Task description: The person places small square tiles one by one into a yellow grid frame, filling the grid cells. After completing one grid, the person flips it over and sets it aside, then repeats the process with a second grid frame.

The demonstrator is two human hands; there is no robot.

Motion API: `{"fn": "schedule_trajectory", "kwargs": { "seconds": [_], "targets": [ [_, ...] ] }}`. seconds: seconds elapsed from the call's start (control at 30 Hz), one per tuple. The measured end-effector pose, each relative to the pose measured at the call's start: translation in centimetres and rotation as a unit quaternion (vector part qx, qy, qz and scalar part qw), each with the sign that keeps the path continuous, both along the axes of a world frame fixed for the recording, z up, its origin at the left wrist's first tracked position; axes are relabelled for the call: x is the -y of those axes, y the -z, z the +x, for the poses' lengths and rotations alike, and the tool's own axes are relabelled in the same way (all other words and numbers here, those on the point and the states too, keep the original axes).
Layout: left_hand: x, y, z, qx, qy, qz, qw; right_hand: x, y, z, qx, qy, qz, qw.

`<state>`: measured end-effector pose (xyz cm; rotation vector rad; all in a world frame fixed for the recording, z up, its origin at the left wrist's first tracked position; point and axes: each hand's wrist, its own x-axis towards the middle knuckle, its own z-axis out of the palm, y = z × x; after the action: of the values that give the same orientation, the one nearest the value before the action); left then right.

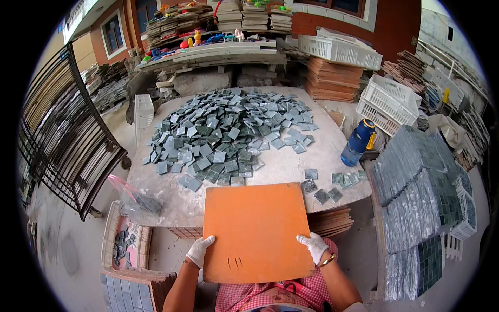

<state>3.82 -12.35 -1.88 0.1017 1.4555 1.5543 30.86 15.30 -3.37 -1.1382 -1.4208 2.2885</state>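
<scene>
An orange square board (255,229) spans the space between my two gloved hands, its far edge over the near side of the table (280,169). My left hand (199,250), in a white glove, grips the board's left edge with the thumb on top. On the opposite edge, my right hand (313,246) holds it the same way, a bangle on that wrist. Beyond the board lies a big heap of small grey-green square stone tiles (218,135). Several loose tiles (321,196) are scattered just past the board's right corner.
A blue water bottle (358,143) stands at the table's right edge, a clear plastic bag (143,203) at its left. Wrapped tile stacks (416,208) rise on the right. Tiled boards (132,291) and a crate (110,234) sit lower left; a metal rack (67,135) stands far left.
</scene>
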Motion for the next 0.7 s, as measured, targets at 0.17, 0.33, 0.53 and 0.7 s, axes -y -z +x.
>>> {"fn": "schedule_trajectory", "kwargs": {
  "seconds": [0.17,0.33,0.53,0.7],
  "targets": [
    [-0.4,-3.1,1.1,-0.124,-0.014,0.087,0.988,-0.1,-4.2,0.9,-0.042,0.011,0.124,0.991],
    [-0.5,-8.4,-0.2,-0.290,0.014,0.197,0.936,-2.9,-9.6,0.0,-0.156,-0.048,0.332,0.929],
    [-0.3,-7.9,-1.2,-0.493,0.101,0.185,0.844,-6.3,-8.2,-0.4,-0.273,-0.122,0.556,0.775],
    [0.6,-3.7,-0.4,-0.772,0.080,0.004,0.630,-3.7,-4.4,-1.0,-0.093,-0.080,0.774,0.621]
  ]
}}
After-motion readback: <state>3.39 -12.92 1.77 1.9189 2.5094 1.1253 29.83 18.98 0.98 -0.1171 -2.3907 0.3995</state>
